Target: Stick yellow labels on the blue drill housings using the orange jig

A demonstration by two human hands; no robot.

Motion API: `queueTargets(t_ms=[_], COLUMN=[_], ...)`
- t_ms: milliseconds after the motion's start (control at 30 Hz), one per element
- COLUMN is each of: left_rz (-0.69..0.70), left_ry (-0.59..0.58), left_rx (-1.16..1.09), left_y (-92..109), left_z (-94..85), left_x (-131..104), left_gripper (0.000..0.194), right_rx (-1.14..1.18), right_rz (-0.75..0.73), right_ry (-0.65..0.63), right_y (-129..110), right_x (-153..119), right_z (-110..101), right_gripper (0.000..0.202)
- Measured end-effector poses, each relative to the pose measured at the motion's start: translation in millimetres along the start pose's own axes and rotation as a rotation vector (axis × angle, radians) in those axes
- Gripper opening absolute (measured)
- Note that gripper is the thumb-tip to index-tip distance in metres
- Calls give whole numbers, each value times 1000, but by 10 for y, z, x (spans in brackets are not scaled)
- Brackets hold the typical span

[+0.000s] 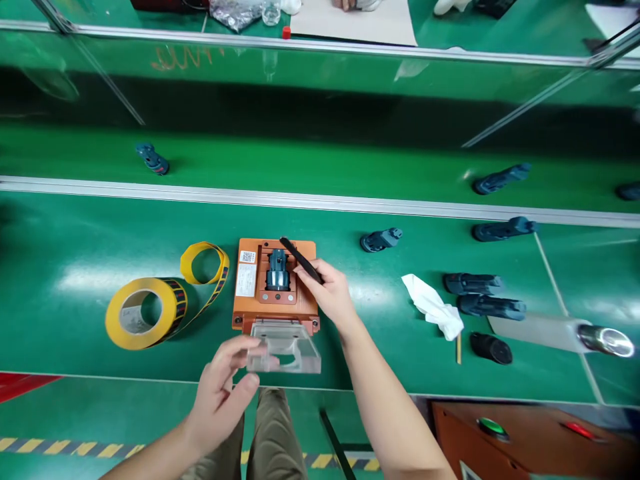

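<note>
An orange fixture (276,309) lies on the green bench in front of me, a dark blue plastic housing (277,272) seated in its recess. Its clear hinged cover (295,357) is swung down toward me. My left hand (225,383) is at the cover's left edge, fingertips seen through the clear plastic, thumb apart from the fingers. Between the fingers of my right hand (327,287) is a slim black stick-like tool (303,260), slanting over the upper right of the recess. Whether the tool touches the fixture I cannot tell.
A yellow label roll (133,313) stands left, its loose strip curling behind. More dark blue housings (381,240) are on the right and along the green belt (300,167). A white tissue (433,307), a black cylinder (491,348) and a metal cup (605,340) lie right.
</note>
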State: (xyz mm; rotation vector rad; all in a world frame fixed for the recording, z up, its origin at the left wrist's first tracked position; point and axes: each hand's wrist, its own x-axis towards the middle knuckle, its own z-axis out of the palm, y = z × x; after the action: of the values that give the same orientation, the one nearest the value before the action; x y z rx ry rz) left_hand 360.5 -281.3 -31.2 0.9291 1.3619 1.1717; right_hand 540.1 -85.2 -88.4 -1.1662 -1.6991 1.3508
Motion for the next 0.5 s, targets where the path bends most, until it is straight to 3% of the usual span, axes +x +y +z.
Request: queueTargets(t_ms=[133,500], left_rz=[79,142], left_ry=[-1,75], left_rx=[9,101], left_y=[-114,-32], left_z=[23,113], left_x=[-113,-62], left_gripper=[41,41], right_rx=[34,109], right_rz=[-87,-107], right_ry=[-103,-244], right_y=[84,170], right_x=[197,369], right_z=[56,61], right_gripper=[23,31])
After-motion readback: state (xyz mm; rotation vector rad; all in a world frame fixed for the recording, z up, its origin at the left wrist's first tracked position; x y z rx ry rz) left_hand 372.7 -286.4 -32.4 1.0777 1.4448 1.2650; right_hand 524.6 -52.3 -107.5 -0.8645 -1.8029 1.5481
